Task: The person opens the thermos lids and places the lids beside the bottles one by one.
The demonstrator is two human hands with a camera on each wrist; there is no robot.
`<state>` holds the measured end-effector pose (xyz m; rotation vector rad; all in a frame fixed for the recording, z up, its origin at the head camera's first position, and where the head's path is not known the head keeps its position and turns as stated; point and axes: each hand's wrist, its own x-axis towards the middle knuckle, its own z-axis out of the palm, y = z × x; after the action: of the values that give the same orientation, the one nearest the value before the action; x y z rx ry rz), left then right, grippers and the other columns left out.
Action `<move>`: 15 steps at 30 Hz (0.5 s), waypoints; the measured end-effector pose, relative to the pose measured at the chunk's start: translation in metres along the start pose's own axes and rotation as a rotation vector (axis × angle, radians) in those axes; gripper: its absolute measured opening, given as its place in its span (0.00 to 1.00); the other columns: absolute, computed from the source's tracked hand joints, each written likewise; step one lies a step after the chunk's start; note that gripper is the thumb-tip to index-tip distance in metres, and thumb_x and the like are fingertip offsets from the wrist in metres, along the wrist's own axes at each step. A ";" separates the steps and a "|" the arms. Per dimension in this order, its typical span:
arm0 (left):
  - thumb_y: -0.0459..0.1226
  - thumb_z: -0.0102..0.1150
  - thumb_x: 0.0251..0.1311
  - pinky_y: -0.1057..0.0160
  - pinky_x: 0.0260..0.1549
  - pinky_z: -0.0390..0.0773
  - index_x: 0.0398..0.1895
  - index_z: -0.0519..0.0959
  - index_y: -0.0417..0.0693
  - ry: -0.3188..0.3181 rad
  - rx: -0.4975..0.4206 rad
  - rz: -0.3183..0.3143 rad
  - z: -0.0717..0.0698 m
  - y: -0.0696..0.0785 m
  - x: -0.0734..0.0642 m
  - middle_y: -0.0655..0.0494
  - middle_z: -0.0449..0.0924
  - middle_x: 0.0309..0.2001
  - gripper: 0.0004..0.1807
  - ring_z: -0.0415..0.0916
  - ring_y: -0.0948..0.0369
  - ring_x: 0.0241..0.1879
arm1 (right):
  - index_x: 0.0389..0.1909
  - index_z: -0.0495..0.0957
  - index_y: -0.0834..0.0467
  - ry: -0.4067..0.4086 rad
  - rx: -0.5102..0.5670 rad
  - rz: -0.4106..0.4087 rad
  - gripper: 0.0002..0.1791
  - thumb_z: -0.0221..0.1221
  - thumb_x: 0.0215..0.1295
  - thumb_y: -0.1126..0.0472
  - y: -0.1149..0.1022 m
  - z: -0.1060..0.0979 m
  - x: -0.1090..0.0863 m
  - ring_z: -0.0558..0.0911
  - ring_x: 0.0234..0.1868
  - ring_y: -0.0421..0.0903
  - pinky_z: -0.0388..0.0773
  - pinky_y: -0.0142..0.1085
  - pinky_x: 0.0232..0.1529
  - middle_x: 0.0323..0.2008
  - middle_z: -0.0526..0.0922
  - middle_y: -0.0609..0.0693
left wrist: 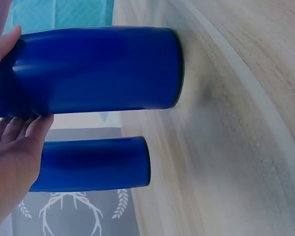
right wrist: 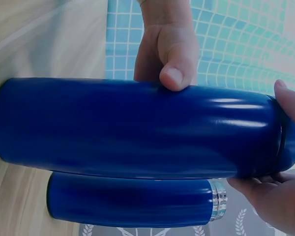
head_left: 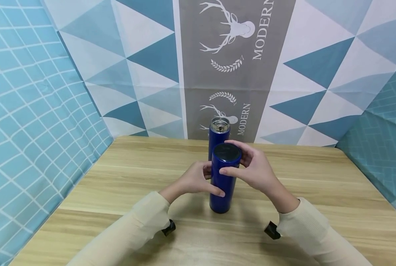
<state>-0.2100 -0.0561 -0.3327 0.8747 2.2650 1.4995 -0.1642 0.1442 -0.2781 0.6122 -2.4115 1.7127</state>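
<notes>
A wooden table [head_left: 124, 173] fills the lower view, set against a backdrop cloth [head_left: 237, 55] of blue and white triangles with a grey strip bearing antlers. Near the middle of the table stands a blue flask [head_left: 221, 184], upright, its long axis vertical and its base flat on the wood. Straight behind it, on the far side from the person, a second blue flask [head_left: 219, 135] stands upright with no cap on, its silver threaded neck showing. The two look close together, though whether they touch cannot be told from these angles. The near flask sits between the hands, about equally near to each. The left hand [head_left: 194, 181] curls round its middle, thumb on the side facing the person and fingers wrapped behind. The right hand [head_left: 254, 170] is higher, its thumb and fingers curled about the dark lid [head_left: 227, 152] at the top; the right wrist view shows a fingertip lying on the seam where the lid meets the body.
</notes>
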 end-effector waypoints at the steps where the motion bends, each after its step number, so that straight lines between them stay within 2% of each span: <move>1: 0.34 0.78 0.37 0.62 0.57 0.79 0.55 0.76 0.43 -0.005 -0.001 -0.001 -0.001 0.001 0.000 0.48 0.83 0.53 0.35 0.82 0.58 0.52 | 0.64 0.70 0.55 -0.003 -0.005 0.005 0.38 0.72 0.49 0.63 0.000 -0.001 0.000 0.83 0.49 0.36 0.80 0.29 0.52 0.57 0.80 0.55; 8: 0.32 0.78 0.37 0.65 0.53 0.80 0.55 0.76 0.43 -0.038 0.012 0.023 -0.005 0.003 0.003 0.48 0.83 0.52 0.35 0.83 0.59 0.50 | 0.64 0.70 0.55 -0.020 0.010 0.015 0.39 0.73 0.48 0.63 0.000 -0.003 0.002 0.83 0.49 0.35 0.80 0.32 0.53 0.57 0.80 0.55; 15: 0.31 0.77 0.38 0.64 0.55 0.80 0.56 0.76 0.41 -0.044 -0.014 0.038 -0.004 -0.001 0.003 0.47 0.82 0.54 0.35 0.82 0.57 0.52 | 0.63 0.70 0.54 -0.071 0.048 0.042 0.39 0.73 0.47 0.64 0.004 -0.007 0.007 0.84 0.51 0.40 0.80 0.35 0.55 0.57 0.80 0.57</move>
<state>-0.2146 -0.0575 -0.3313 0.9424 2.2161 1.4956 -0.1725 0.1497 -0.2768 0.6442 -2.4541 1.7996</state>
